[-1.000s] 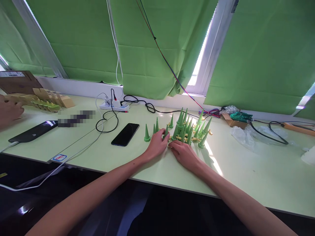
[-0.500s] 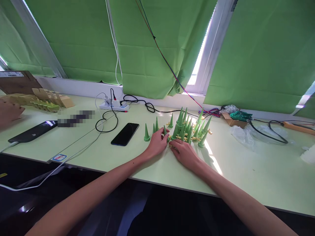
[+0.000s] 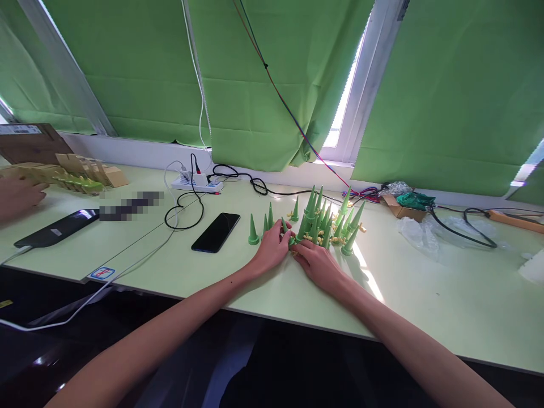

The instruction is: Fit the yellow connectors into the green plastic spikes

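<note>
Several green cones stand in a cluster [image 3: 314, 218] on the pale green table, with small yellowish pieces among them. My left hand [image 3: 274, 245] is closed round a green cone [image 3: 285, 225], which leans to the left. Close beside it on the right, my right hand [image 3: 315, 260] lies at the front of the cluster with its fingers bent together; its fingertips are at a small yellowish piece, and what they hold is too small to tell. Left of my hands, a green cone [image 3: 253, 231] stands upright next to a few others.
A black phone [image 3: 216, 232] lies left of the cones. Farther left are a dark device [image 3: 57, 228], cardboard pieces [image 3: 91, 169] and another person's hand [image 3: 19, 195]. A power strip [image 3: 198, 183] and cables lie at the back; plastic bags [image 3: 419, 235] and a small box [image 3: 402, 208] are at right.
The cone in my left hand has tilted to the left. The other person's hand at the far left has shifted slightly. My right hand has barely moved.
</note>
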